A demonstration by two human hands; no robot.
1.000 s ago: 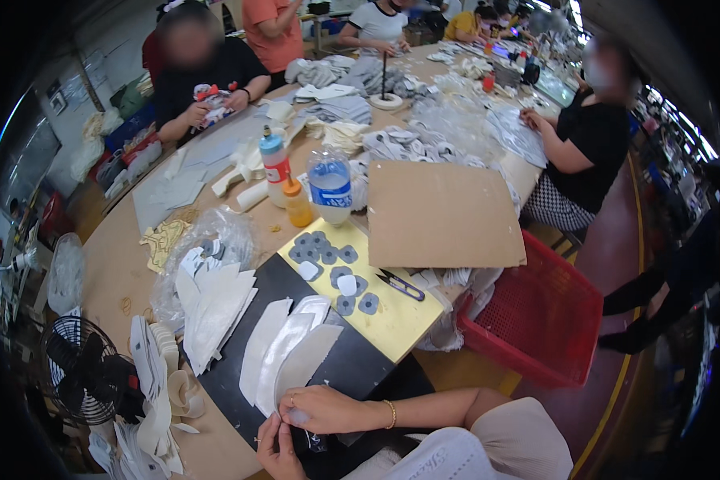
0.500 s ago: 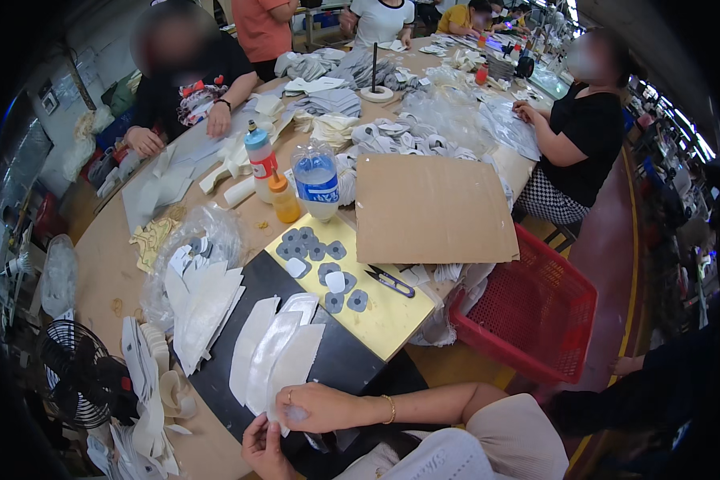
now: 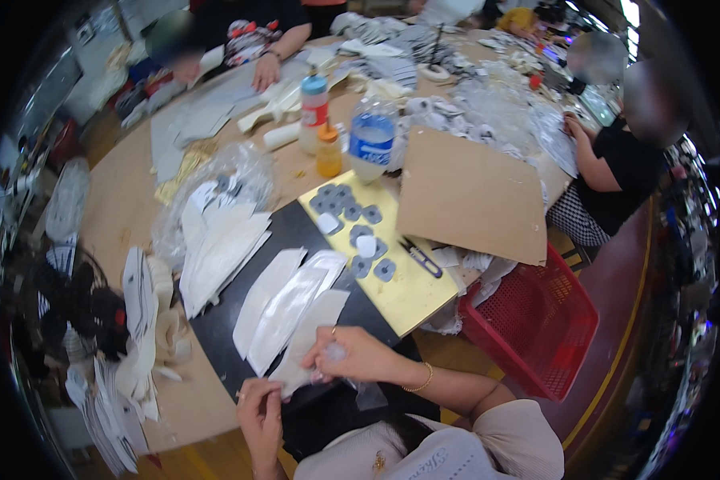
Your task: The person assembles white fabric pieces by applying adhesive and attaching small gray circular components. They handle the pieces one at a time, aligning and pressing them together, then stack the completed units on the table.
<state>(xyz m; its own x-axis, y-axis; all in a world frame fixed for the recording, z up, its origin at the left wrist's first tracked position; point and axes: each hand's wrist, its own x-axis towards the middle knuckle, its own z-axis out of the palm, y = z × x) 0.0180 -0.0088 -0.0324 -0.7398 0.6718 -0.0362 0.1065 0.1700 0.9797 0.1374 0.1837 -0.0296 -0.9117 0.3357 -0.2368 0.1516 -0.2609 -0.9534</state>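
Note:
Three curved cream fabric panels lie side by side on a black board [image 3: 224, 328]. Two of them, the left panel [image 3: 266, 292] and the shiny middle panel [image 3: 292, 308], lie flat. At the near corner of the right cream panel [image 3: 316, 324], my left hand [image 3: 258, 412] pinches the edge between thumb and fingers. My right hand [image 3: 364, 356] is closed above that panel's near part, around a translucent plastic bag [image 3: 335, 351]; clear film hangs below the fist. Left of these panels rests a stack of similar cream pieces [image 3: 216, 260].
A yellow board [image 3: 416, 300] bears several grey pads [image 3: 385, 270] and thread snips [image 3: 422, 258]. Behind stand bottles [image 3: 372, 144] and a cardboard sheet [image 3: 472, 196]. A red basket [image 3: 536, 328] is at right, a fan [image 3: 76, 308] at left. Co-workers sit across and to the right.
The view has shifted, so the table things appear farther right and higher. Both hands stay at the right panel's near end, with the left hand still at its corner.

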